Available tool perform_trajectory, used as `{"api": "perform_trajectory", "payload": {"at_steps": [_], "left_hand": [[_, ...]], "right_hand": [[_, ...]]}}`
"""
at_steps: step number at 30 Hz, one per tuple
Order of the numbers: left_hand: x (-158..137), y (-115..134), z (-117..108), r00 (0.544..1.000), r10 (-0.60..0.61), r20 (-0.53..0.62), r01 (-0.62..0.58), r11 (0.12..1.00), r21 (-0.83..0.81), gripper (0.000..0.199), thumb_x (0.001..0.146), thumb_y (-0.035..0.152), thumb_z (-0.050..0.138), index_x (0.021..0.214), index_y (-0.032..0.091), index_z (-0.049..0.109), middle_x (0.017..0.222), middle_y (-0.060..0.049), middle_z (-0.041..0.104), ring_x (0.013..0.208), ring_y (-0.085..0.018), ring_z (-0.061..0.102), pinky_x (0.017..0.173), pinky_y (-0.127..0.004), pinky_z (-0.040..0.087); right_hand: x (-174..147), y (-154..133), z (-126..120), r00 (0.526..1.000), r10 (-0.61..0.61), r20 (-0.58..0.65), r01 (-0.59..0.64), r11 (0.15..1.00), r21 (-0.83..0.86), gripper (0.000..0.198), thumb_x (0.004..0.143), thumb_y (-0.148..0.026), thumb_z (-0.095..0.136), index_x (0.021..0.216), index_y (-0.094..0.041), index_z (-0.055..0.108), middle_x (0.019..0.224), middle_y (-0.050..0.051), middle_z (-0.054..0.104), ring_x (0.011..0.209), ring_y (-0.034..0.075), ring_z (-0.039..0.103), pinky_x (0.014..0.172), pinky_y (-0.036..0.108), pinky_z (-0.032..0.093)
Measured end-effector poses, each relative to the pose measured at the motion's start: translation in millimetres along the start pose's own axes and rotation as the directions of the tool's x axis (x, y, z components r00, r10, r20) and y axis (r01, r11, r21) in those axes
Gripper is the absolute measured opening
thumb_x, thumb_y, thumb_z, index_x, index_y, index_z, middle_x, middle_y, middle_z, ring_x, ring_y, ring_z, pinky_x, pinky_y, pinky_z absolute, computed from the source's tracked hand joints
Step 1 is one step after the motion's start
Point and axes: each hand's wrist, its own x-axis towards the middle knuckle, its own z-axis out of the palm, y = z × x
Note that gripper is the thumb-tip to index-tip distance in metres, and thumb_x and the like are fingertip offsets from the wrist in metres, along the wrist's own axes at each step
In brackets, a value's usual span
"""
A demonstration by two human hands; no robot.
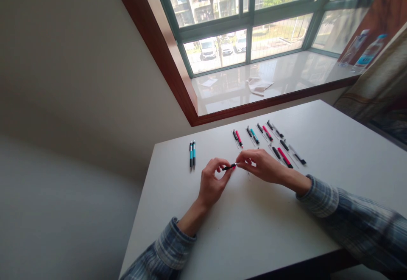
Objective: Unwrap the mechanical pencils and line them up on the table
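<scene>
Both hands meet over the middle of the white surface (254,229), just above it. The left hand (212,183) pinches the dark end of a small pen (229,167) between thumb and fingertips, and the right hand (261,165) pinches the other end, where a touch of pink shows. The pen lies roughly level between the two hands. It looks as though its two halves are being fitted together or pulled apart; from here I cannot tell which.

To do this well, I would judge that both pinches want to stay close to the join, so the thin barrel is kept straight and cannot bend or slip sideways. The two ends should line up on one axis before any push or twist. Keeping the hands low over the surface is sensible, since a small spring or tip that drops would land close by rather than roll off the edge.

Beyond the right hand lie rows of pen parts (269,140), red, teal and black, set out in separate pairs. Well apart on the left, two teal pens (192,154) lie side by side. The right wrist sits near the closest pair, so it should be kept clear of that row. A cloth (258,85) rests on the window sill (286,76) behind.
</scene>
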Motion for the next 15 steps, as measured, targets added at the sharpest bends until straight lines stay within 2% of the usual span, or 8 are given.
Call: {"api": "perform_trajectory", "payload": {"at_steps": [8,11,15], "left_hand": [[-1.6,-1.0,-0.4,1.0,0.007,0.008,-0.007,1.0,0.028,0.007,0.091,0.026,0.07,0.086,0.023,0.069,0.084,-0.001,0.071,0.08,-0.018,0.06,0.072,-0.031,0.046],[-2.1,-0.8,0.6,0.999,-0.032,-0.033,0.03,0.999,-0.042,0.006,0.09,0.027,0.072,0.092,0.022,0.07,0.09,-0.002,0.072,0.084,-0.018,0.062,0.075,-0.031,0.047],[-0.7,-1.3,1.6,0.994,-0.092,-0.065,0.078,0.978,-0.195,0.018,0.087,0.028,0.077,0.103,0.022,0.071,0.101,-0.004,0.073,0.092,-0.019,0.066,0.077,-0.031,0.049]], "right_hand": [[0.3,-2.5,-1.0,0.999,0.024,0.031,-0.023,0.998,-0.056,0.017,0.101,-0.027,0.06,0.089,-0.019,0.067,0.077,0.002,0.066,0.069,0.014,0.058,0.067,0.026,0.042],[0.1,-2.8,0.3,0.999,0.033,0.015,-0.032,0.999,-0.04,0.018,0.102,-0.029,0.058,0.089,-0.019,0.066,0.076,0.001,0.065,0.067,0.013,0.055,0.065,0.025,0.04],[-1.3,-2.8,7.2,1.0,0.025,0.001,-0.025,1.0,-0.017,0.02,0.102,-0.031,0.059,0.09,-0.019,0.068,0.074,0.0,0.065,0.065,0.012,0.055,0.063,0.025,0.039]]}}
